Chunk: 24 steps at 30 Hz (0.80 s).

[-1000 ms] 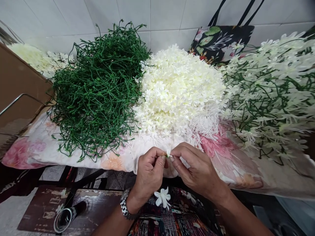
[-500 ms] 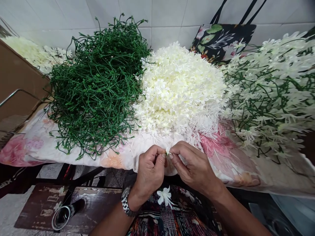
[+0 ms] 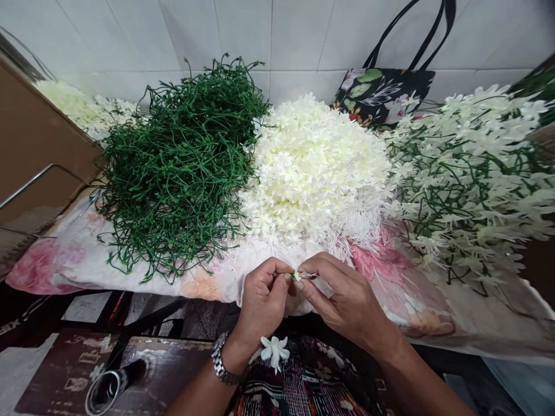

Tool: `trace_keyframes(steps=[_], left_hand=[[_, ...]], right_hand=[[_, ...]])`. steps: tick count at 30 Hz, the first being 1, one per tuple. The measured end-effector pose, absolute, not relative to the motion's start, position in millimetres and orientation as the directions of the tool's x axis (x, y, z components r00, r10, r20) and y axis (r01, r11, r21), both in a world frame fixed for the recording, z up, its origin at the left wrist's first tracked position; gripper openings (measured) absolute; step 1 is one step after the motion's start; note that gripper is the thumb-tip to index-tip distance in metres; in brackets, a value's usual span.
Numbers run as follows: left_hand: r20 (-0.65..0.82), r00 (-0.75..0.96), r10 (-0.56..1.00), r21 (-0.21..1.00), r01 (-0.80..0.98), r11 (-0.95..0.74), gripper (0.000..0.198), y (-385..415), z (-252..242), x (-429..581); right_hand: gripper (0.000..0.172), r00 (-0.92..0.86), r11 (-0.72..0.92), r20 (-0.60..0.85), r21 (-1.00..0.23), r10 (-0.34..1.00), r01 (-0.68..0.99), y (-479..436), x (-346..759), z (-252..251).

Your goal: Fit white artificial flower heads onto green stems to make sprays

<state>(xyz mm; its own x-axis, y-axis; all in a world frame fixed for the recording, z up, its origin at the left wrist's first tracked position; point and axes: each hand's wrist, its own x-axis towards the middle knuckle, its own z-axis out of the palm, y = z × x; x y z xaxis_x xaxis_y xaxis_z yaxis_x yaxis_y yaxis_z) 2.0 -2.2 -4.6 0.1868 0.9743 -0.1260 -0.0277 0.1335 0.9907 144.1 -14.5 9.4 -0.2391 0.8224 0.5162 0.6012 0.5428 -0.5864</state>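
At the near edge of the cloth my two hands meet fingertip to fingertip. My left hand (image 3: 265, 294), with a metal watch on its wrist, pinches the green tip of an artificial flower stem; most of that stem is hidden by the hand. A small white artificial flower (image 3: 298, 277) with thin white strands is pinched in my right hand (image 3: 342, 297), against the green tip. Below my left hand hangs another white blossom (image 3: 275, 351), in front of the patterned clothing. Beyond the hands lie a heap of green stems (image 3: 182, 167) and a mound of white blossoms (image 3: 321, 162).
Assembled white flowers on green stems (image 3: 472, 185) spread over the right side. A floral bag (image 3: 385, 95) leans against the tiled wall. At left stands a cardboard box (image 3: 43, 127). Below the floral cloth (image 3: 160, 274), a glass (image 3: 104, 393) sits on a worn brown surface.
White strands now show between my right fingers, and the white petals between my hands have shifted. The hanging blossom has swung left. The whole view has tilted slightly upward.
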Motion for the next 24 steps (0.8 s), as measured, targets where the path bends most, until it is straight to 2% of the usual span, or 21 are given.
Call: trace_keyframes(steps=[7, 13, 24], left_hand=[[-0.157, 0.217, 0.964, 0.984, -0.051, 0.172, 0.012, -2.0, -6.7, 0.0], [-0.133, 0.211, 0.969, 0.990, -0.009, 0.137, 0.014, -1.2, -2.9, 0.3], [-0.046, 0.263, 0.964, 0.994, 0.108, 0.018, 0.015, -3.7, -5.7, -0.3]], right_hand=[[0.005, -0.253, 0.541, 0.506, -0.576, 0.825, 0.613, -14.2, 147.3, 11.7], [0.009, -0.241, 0.561, 0.537, -0.576, 0.808, 0.595, -13.5, 145.9, 8.4], [0.015, -0.343, 0.610, 0.526, -0.507, 0.778, 0.608, -9.6, 150.7, 10.7]])
